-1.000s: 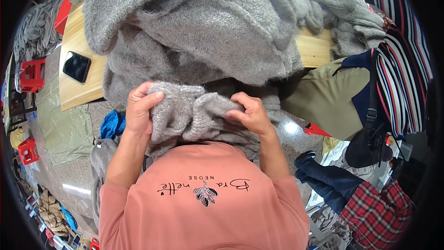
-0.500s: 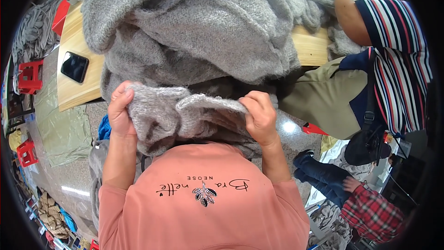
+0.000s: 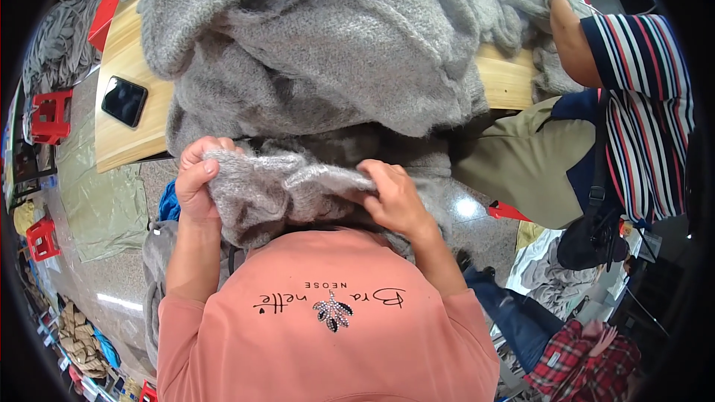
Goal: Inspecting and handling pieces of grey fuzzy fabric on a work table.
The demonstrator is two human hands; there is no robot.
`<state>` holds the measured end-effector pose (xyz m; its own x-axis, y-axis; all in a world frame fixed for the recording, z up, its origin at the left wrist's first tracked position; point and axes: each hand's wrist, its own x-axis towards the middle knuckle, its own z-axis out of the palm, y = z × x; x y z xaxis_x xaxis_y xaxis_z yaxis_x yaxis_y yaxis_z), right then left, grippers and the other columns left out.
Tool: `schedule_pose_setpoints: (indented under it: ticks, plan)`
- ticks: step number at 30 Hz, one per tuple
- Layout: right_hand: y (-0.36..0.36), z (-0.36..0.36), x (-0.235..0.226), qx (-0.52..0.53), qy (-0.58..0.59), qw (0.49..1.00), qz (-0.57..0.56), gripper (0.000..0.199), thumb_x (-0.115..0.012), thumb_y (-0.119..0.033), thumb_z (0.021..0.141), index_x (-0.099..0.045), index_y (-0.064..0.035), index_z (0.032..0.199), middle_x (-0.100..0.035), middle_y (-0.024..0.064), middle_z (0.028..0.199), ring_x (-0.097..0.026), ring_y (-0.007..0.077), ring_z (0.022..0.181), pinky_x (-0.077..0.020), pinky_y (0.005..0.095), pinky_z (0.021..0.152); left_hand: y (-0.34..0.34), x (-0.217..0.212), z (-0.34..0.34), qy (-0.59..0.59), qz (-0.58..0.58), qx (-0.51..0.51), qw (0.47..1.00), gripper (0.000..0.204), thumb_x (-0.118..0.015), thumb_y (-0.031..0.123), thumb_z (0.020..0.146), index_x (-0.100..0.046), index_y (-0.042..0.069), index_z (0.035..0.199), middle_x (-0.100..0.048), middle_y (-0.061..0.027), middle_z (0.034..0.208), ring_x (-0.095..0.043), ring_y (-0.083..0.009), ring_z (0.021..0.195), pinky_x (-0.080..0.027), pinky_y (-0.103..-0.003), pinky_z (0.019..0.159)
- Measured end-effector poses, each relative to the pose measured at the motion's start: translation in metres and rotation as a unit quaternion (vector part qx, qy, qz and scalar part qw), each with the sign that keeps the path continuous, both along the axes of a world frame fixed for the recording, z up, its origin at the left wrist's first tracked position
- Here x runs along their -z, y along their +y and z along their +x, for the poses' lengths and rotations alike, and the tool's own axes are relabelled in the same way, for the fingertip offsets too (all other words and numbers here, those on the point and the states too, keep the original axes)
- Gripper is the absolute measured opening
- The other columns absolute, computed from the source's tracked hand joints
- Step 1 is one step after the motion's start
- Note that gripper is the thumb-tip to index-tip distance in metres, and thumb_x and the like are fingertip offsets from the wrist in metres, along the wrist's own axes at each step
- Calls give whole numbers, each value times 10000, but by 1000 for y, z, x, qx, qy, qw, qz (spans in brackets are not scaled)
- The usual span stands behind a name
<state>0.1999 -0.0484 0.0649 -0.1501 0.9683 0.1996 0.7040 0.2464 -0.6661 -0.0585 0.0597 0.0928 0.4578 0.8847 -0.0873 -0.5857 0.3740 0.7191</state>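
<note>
A grey fuzzy knitted garment (image 3: 257, 190) hangs between my two hands, just in front of my chest. My left hand (image 3: 199, 179) is closed around one end of it, thumb on top. At the other end my right hand (image 3: 395, 197) pinches the knit's edge between thumb and fingers. The stretch between them is folded and slack. Right beyond my hands, a big heap of the same grey knitwear (image 3: 342, 45) covers much of the wooden table (image 3: 123, 138) and droops over its near edge.
A black phone (image 3: 124, 101) lies on the table's left corner. A co-worker in a striped shirt (image 3: 644, 119) stands close at the right, a hand on the knitwear. Red stools (image 3: 51, 117) stand on the left. Another person in a checked shirt (image 3: 581, 361) is at lower right.
My right hand has moved left, toward my left hand, and the knit between them has gone slacker. The person in the checked shirt has shifted.
</note>
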Motion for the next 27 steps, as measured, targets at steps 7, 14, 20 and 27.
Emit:
schedule_pose_setpoints:
  ticks: [7,14,20,27]
  plan:
    - [25,-22,19,-30,189,981,-41,298,-634,-42,694,-574,19,979,-598,146,886,-595,280,796,-471,316,709,0,-3,-1,-2,-12,-40,999,163,-614,123,705,-478,56,644,-452,-41,628,-432,-154,603,-390,-283,578]
    - [27,-17,-3,-5,240,971,15,275,-569,67,640,-601,31,911,-618,145,814,-618,249,711,-482,279,638,4,-7,3,47,-30,-46,997,67,-601,55,717,-545,18,718,-565,-74,712,-535,-136,625,-450,-263,592]
    - [15,-13,-28,-4,-5,946,323,228,-572,9,644,-600,43,867,-609,159,805,-548,227,570,-418,291,454,-12,-6,50,228,-20,71,971,50,-639,33,717,-606,5,742,-604,-16,690,-529,-64,614,-443,-225,563]
    - [20,-20,-35,-29,2,935,355,241,-583,-50,644,-587,40,867,-582,127,818,-504,183,529,-397,279,441,-22,2,83,232,28,196,952,37,-587,21,775,-610,-8,774,-593,10,707,-496,-36,637,-422,-198,576]
